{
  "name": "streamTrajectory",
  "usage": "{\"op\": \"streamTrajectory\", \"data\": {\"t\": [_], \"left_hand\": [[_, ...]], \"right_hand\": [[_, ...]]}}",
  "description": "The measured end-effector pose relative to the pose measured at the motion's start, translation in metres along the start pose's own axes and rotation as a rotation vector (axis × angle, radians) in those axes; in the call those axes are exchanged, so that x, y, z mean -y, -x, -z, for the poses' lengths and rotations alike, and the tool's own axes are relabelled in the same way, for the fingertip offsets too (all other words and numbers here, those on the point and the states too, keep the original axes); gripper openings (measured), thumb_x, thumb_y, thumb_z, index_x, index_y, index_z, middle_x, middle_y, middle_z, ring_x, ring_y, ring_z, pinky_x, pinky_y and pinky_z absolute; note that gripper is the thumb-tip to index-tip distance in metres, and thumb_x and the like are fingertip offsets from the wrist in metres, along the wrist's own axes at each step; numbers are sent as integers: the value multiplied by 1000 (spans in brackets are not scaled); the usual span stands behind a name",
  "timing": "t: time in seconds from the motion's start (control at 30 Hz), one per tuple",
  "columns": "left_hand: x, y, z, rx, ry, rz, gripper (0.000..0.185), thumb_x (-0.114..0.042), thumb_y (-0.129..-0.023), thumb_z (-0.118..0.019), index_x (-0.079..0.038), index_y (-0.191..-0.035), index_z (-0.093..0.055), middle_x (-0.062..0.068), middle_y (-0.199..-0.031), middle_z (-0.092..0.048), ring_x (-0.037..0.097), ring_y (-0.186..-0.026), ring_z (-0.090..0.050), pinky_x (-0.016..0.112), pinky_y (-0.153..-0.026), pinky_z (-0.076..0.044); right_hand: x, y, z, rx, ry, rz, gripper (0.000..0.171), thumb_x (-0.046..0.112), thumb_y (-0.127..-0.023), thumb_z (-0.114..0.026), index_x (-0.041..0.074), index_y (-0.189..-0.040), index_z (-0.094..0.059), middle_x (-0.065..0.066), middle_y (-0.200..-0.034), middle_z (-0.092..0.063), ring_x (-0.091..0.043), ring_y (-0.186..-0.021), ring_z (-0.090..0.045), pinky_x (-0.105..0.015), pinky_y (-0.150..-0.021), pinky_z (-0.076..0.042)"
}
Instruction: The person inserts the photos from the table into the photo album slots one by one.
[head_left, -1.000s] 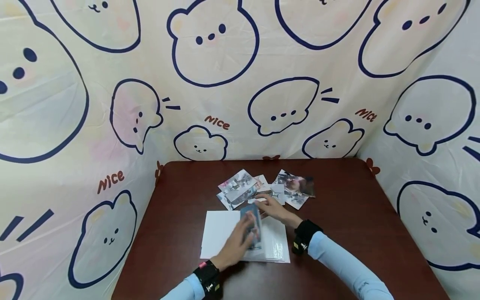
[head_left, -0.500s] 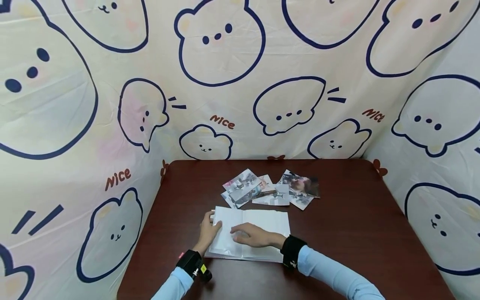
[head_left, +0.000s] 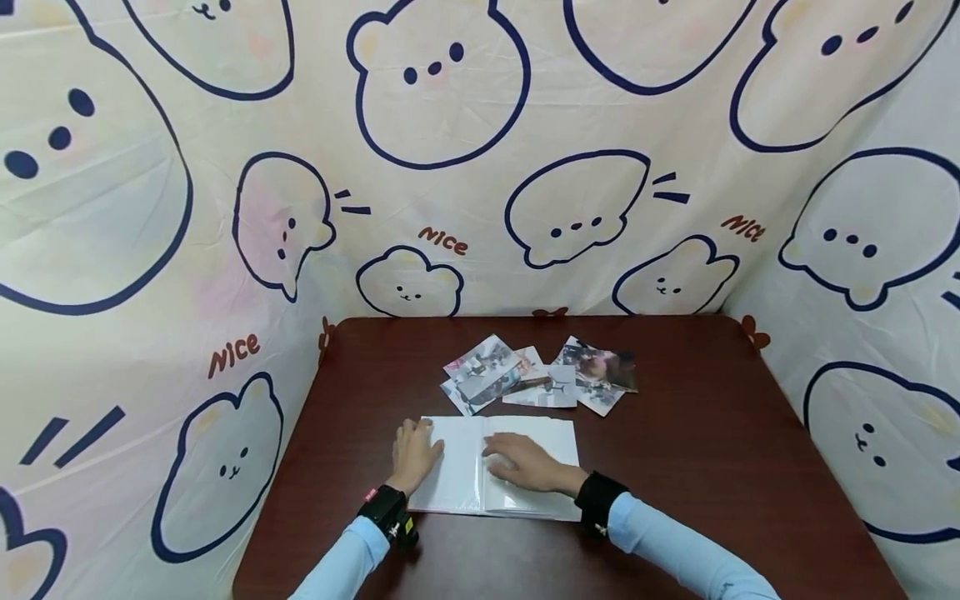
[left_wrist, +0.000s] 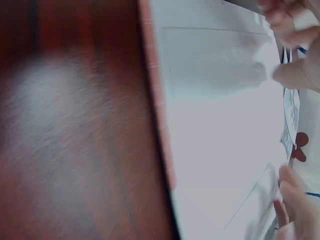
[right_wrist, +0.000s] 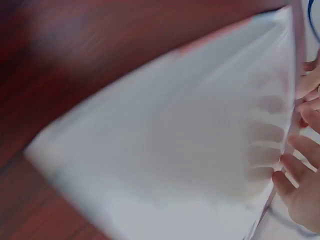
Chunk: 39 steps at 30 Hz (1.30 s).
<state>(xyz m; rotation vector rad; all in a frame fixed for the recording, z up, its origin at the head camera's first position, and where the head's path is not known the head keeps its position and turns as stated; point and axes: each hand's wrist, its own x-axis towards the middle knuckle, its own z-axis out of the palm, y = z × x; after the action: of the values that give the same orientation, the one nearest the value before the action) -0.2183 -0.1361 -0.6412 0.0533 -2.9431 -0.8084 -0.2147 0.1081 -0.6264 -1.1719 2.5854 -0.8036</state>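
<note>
A white photo album lies open on the dark wooden table, near its front edge. My left hand lies flat on the album's left page with fingers spread. Flat on the right page, my right hand presses with straight fingers near the spine. In the left wrist view the white page fills the right half, with fingertips at its edge. The right wrist view shows the glossy white page and my fingertips at the right.
Several loose photographs lie scattered just behind the album. A cloth with cartoon bears hangs around the table at the back and on both sides. Bare table spreads to the album's left and right.
A second ago my hands held a photo over the album. Since then a page has turned, and both hands have settled flat on the open white pages.
</note>
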Motion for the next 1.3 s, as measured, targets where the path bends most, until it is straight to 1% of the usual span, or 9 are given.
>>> {"op": "streamTrajectory", "data": {"t": [0.13, 0.2, 0.33, 0.47, 0.67, 0.83, 1.03, 1.2, 1.3], "left_hand": [[-8, -32, -2, -13, 57, -122, 37, -20, -86, -72, -3, -118, -64, 13, -105, -58, 27, -92, -53, 40, -73, -41], [-12, -53, -2, -2, 64, -151, 37, -21, -88, -70, -3, -120, -63, 14, -108, -59, 29, -94, -54, 43, -73, -42], [-17, -92, -8, 74, 67, -100, 46, -27, -90, -68, 0, -126, -57, 18, -120, -57, 35, -106, -53, 52, -84, -44], [-22, -116, -18, 159, -5, -41, 59, -32, -90, -67, -2, -137, -47, 18, -139, -49, 36, -128, -44, 59, -100, -38], [-20, -123, -43, 211, -201, -76, 66, -39, -90, -66, -4, -141, -43, 15, -146, -44, 33, -134, -39, 60, -104, -33], [-17, -125, -50, 137, -232, -82, 62, -39, -85, -71, -6, -133, -50, 17, -132, -54, 36, -119, -48, 58, -93, -40], [-18, -132, -34, 65, -68, -10, 54, -21, -83, -75, -2, -129, -52, 23, -120, -54, 40, -110, -50, 59, -88, -40], [-19, -136, -16, 97, 156, -75, 22, -8, -91, -64, 3, -110, -65, 19, -102, -63, 34, -92, -61, 50, -80, -48], [-22, -139, -2, 135, 289, -101, 14, -8, -92, -62, 2, -100, -68, 16, -93, -67, 28, -82, -63, 41, -71, -52]], "right_hand": [[-27, 24, 10, -112, 99, -53, 40, 28, -88, -68, 9, -123, -60, -20, -141, -47, -39, -131, -41, -57, -104, -33], [-39, 35, 11, -156, 133, -72, 48, 30, -84, -72, 8, -125, -59, -21, -143, -45, -40, -131, -40, -60, -102, -33], [-53, 53, 4, -184, 152, -111, 57, 38, -82, -73, 10, -129, -58, -18, -146, -42, -38, -133, -39, -60, -101, -33], [-52, 64, -9, -180, 105, -151, 57, 40, -85, -69, 11, -133, -56, -13, -150, -39, -34, -138, -33, -58, -106, -30], [-45, 69, -20, -211, 71, -143, 56, 38, -86, -68, 10, -133, -56, -14, -150, -39, -36, -139, -31, -61, -105, -29], [-43, 67, -20, -223, 80, -119, 57, 38, -86, -68, 10, -134, -55, -13, -150, -38, -36, -140, -30, -60, -105, -29], [-45, 59, -14, -219, 112, -113, 57, 39, -87, -67, 11, -136, -54, -11, -152, -37, -33, -141, -29, -57, -108, -29], [-49, 59, -9, -184, 129, -154, 58, 42, -88, -65, 14, -137, -53, -9, -153, -35, -31, -142, -28, -56, -108, -29], [-52, 60, -4, -171, 156, -165, 58, 43, -88, -65, 15, -137, -53, -9, -153, -35, -32, -141, -29, -56, -107, -30]]}}
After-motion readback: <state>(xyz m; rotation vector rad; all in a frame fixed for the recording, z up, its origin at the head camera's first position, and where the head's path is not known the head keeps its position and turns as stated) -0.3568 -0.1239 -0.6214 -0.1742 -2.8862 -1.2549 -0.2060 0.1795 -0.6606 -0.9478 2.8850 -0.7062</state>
